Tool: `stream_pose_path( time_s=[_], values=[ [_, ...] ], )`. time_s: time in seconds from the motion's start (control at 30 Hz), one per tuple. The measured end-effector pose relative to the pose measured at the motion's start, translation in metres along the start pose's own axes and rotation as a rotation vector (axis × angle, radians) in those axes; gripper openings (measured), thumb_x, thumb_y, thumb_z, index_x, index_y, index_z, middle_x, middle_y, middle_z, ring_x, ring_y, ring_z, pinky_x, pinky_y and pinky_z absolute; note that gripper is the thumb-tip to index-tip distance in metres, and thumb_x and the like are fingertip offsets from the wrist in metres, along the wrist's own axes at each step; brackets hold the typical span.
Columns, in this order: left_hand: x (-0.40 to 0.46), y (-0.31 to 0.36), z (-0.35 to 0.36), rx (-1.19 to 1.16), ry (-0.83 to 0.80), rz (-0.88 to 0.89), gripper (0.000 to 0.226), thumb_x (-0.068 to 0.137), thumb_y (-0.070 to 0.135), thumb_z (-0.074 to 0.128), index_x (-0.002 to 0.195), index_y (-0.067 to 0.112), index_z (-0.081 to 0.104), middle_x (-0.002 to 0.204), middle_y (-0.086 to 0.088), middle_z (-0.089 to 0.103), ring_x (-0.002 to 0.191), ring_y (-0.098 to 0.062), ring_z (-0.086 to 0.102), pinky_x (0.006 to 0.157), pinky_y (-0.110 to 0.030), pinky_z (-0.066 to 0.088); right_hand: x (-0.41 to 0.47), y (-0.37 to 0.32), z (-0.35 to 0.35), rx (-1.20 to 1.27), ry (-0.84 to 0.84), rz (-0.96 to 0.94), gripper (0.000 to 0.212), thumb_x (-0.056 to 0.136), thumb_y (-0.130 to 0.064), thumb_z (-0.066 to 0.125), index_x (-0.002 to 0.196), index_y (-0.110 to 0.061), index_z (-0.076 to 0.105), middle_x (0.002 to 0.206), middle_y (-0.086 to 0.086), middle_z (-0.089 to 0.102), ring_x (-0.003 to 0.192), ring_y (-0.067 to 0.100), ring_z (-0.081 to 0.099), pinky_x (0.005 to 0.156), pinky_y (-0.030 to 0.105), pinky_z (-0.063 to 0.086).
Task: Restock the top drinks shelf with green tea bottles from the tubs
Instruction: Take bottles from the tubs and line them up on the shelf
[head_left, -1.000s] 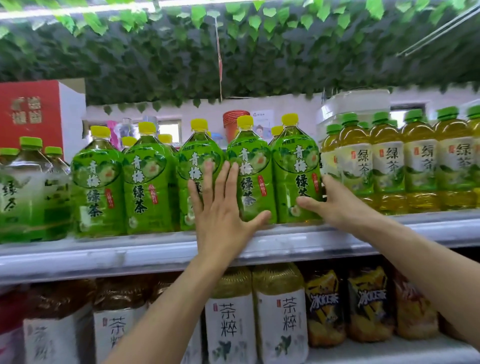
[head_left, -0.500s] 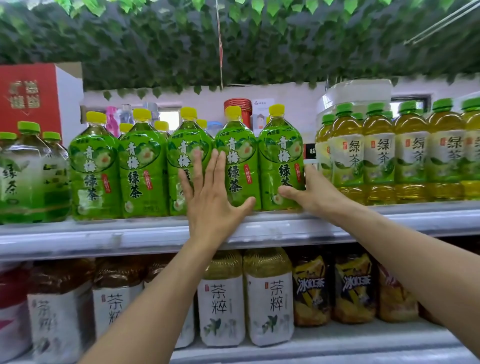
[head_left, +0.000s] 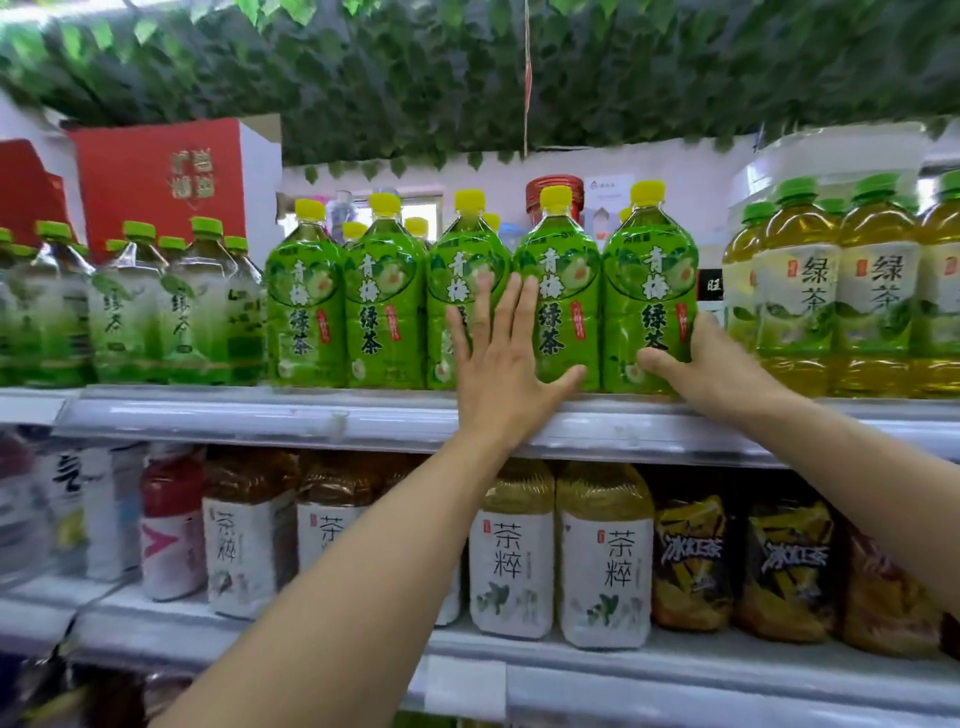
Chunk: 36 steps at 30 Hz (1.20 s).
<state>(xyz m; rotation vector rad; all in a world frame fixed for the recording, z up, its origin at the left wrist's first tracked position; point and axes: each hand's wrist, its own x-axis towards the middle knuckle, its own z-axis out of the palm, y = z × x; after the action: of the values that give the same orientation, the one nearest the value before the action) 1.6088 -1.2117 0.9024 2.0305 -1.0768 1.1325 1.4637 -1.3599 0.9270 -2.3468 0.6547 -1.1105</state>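
A row of green tea bottles with yellow caps stands on the top shelf (head_left: 260, 415). My left hand (head_left: 498, 374) lies flat with straight fingers against the fronts of the third bottle (head_left: 457, 260) and the fourth bottle (head_left: 558, 260). My right hand (head_left: 711, 369) holds the rightmost bottle (head_left: 649, 280) low on its right side. Its thumb crosses the bottle's front, and its fingers are hidden behind the bottle. No tub is in view.
Amber tea bottles with green caps (head_left: 795, 291) stand to the right, across a narrow gap. Pale green bottles (head_left: 130, 312) and a red box (head_left: 156, 176) are on the left. White-labelled bottles (head_left: 605, 561) fill the lower shelf. Artificial leaves hang overhead.
The green bottles have slid left under both hands, opening a gap beside the amber bottles. My view has shifted left and down.
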Motion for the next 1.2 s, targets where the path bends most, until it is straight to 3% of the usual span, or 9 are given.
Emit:
stream_pose_path(
  time_s=[0.1, 0.2, 0.3, 0.4, 0.53, 0.67, 0.87, 1.03, 1.2],
  values=[
    [-0.001, -0.014, -0.007, -0.072, -0.016, 0.073, 0.097, 0.089, 0.067, 0.055, 0.161, 0.024, 0.006, 0.17, 0.007, -0.002, 0.152, -0.014, -0.024, 0.124, -0.048, -0.014, -0.003, -0.006, 0.0, -0.005, -0.003, 0.019, 0.044, 0.093, -0.043, 0.063, 0.121, -0.013, 0.047, 0.105, 0.003, 0.062, 0.1, 0.024, 0.059, 0.082, 0.035, 0.043],
    [-0.01, -0.039, -0.022, -0.281, -0.001, 0.207, 0.088, 0.089, 0.053, 0.067, 0.159, 0.023, 0.022, 0.168, 0.004, 0.009, 0.155, -0.011, -0.002, 0.127, -0.04, 0.0, -0.009, -0.011, 0.003, 0.025, 0.072, -0.011, 0.046, 0.09, -0.033, 0.069, 0.125, -0.012, 0.047, 0.111, 0.002, 0.061, 0.108, 0.022, 0.058, 0.09, 0.034, 0.042],
    [-0.022, -0.085, -0.039, -0.38, 0.102, 0.205, 0.084, 0.088, 0.041, 0.074, 0.156, 0.019, 0.031, 0.165, 0.002, 0.018, 0.153, -0.014, 0.01, 0.126, -0.037, 0.012, -0.017, -0.023, 0.02, -0.007, 0.361, -0.097, 0.078, 0.085, -0.022, 0.075, 0.146, -0.007, 0.029, 0.137, 0.016, 0.042, 0.129, 0.03, 0.039, 0.11, 0.042, 0.031],
    [-0.021, -0.152, -0.057, -0.348, 0.245, 0.052, 0.09, 0.084, 0.036, 0.079, 0.155, 0.013, 0.028, 0.161, -0.007, 0.02, 0.151, -0.022, 0.015, 0.126, -0.041, 0.015, -0.022, -0.069, 0.05, -0.101, 0.555, -0.362, 0.087, 0.08, -0.021, 0.079, 0.147, -0.001, 0.027, 0.144, 0.022, 0.033, 0.132, 0.036, 0.033, 0.115, 0.044, 0.027],
    [-0.002, -0.227, -0.08, -0.384, 0.152, -0.188, 0.112, 0.081, 0.037, 0.082, 0.159, 0.009, 0.006, 0.165, -0.011, 0.009, 0.153, -0.021, 0.007, 0.127, -0.039, 0.009, -0.019, -0.148, 0.1, -0.343, 0.436, -0.704, 0.1, 0.071, -0.034, 0.084, 0.149, -0.006, 0.029, 0.146, 0.02, 0.036, 0.135, 0.035, 0.035, 0.118, 0.045, 0.024],
    [0.015, -0.254, -0.085, -0.648, -0.175, -0.34, 0.14, 0.07, 0.045, 0.087, 0.158, 0.019, -0.019, 0.169, -0.009, 0.003, 0.154, -0.025, 0.013, 0.124, -0.043, 0.017, -0.014, -0.192, 0.136, -0.697, 0.274, -0.683, 0.116, 0.072, -0.056, 0.078, 0.156, -0.021, 0.007, 0.158, 0.015, 0.021, 0.142, 0.033, 0.035, 0.123, 0.053, 0.003],
    [0.028, -0.257, -0.081, -0.714, -0.309, -0.413, 0.131, 0.064, 0.045, 0.092, 0.157, 0.027, 0.003, 0.156, -0.015, 0.039, 0.123, -0.035, 0.058, 0.108, -0.053, 0.045, -0.012, -0.203, 0.149, -0.939, 0.195, -0.604, 0.122, 0.073, -0.063, 0.073, 0.156, -0.029, -0.01, 0.164, 0.015, 0.0, 0.15, 0.033, 0.019, 0.113, 0.035, -0.015],
    [0.03, -0.259, -0.075, -0.727, -0.258, -0.426, 0.127, 0.066, 0.04, 0.092, 0.157, 0.023, 0.006, 0.153, -0.014, 0.043, 0.13, -0.036, 0.052, 0.11, -0.05, 0.042, -0.014, -0.206, 0.138, -1.033, 0.089, -0.589, 0.118, 0.076, -0.062, 0.072, 0.156, -0.032, -0.009, 0.163, 0.014, -0.018, 0.152, 0.034, 0.003, 0.103, 0.028, -0.024],
    [0.03, -0.261, -0.082, -0.799, -0.346, -0.427, 0.129, 0.069, 0.035, 0.09, 0.159, 0.025, -0.001, 0.158, -0.016, 0.035, 0.124, -0.032, 0.057, 0.1, -0.048, 0.046, -0.015, -0.206, 0.138, -1.038, 0.079, -0.596, 0.119, 0.07, -0.064, 0.076, 0.158, -0.03, 0.004, 0.164, 0.015, -0.01, 0.151, 0.036, 0.008, 0.106, 0.032, -0.021]
  ],
)
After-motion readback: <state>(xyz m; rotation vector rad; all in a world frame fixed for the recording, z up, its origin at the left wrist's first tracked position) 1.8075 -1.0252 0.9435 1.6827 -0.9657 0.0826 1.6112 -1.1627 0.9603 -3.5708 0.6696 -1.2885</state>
